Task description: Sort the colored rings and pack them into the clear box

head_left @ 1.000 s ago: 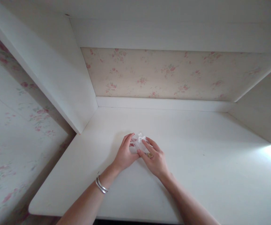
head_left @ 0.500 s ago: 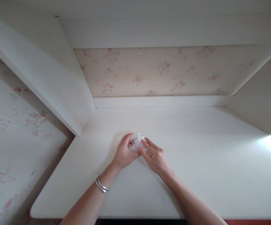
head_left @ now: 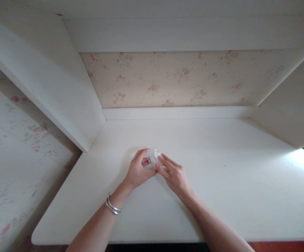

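Observation:
Between my two hands is a small clear plastic box (head_left: 152,160) with a white tab-like part on its upper right side. My left hand (head_left: 138,170) is wrapped round its left side, the thumb along the near edge and the fingers on the far side; some fingers show through the clear wall. From the right, my right hand (head_left: 173,174) grips the box, fingertips on the white part and thumb at the near edge. What the box contains, if anything, I cannot make out.
A white desk top (head_left: 215,196) lies under my hands, with a rounded corner at the front left. White panels (head_left: 70,87) rise at left and right, and a white board (head_left: 180,35) spans above. Behind is floral wallpaper (head_left: 167,78). Bright light falls at the right edge.
The view has shifted slightly. My right fingers have moved a little on the white part of the box, and my left fingers show more clearly through it. Both hands keep their hold.

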A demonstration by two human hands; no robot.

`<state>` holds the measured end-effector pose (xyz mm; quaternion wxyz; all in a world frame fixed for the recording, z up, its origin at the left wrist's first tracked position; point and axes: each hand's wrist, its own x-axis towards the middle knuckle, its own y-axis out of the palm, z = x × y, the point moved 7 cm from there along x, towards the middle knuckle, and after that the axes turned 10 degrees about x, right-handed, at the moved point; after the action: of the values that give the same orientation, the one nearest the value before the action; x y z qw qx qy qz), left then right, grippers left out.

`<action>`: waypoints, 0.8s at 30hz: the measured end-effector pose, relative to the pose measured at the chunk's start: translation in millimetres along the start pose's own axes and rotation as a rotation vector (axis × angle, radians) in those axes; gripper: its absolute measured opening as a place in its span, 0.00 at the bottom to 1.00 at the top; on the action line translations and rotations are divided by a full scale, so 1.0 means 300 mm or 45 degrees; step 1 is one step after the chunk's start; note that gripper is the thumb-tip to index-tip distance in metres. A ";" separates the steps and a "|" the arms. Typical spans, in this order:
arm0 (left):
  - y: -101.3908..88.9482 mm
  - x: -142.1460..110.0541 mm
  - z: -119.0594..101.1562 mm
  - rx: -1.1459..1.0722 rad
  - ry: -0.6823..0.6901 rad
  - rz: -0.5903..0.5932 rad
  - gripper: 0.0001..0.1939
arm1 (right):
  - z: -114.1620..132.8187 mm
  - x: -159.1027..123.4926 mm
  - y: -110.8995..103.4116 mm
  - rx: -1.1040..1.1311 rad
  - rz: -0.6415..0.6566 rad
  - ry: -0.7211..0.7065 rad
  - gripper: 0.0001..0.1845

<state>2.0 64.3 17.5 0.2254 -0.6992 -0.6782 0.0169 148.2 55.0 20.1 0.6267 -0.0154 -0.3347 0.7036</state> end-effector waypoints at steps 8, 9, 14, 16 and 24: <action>-0.001 0.000 0.013 -0.020 -0.004 0.001 0.36 | -0.020 0.008 -0.027 0.167 -0.102 0.090 0.18; 0.000 0.000 0.014 -0.020 -0.005 0.009 0.36 | -0.028 0.013 -0.042 0.197 -0.153 0.135 0.18; 0.009 0.001 0.008 -0.042 0.025 0.041 0.38 | -0.118 0.041 -0.099 0.561 -0.366 0.454 0.22; 0.006 0.004 0.014 -0.050 0.002 0.032 0.38 | -0.164 0.047 -0.116 0.799 -0.474 0.567 0.24; -0.020 0.023 0.076 -0.167 -0.129 -0.014 0.40 | -0.280 0.061 -0.241 0.709 -0.667 0.670 0.24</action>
<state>-10.6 77.6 1.2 0.1446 -0.7069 -0.6924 0.0067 244.3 108.5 -2.4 0.8272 0.0608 0.0448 0.5568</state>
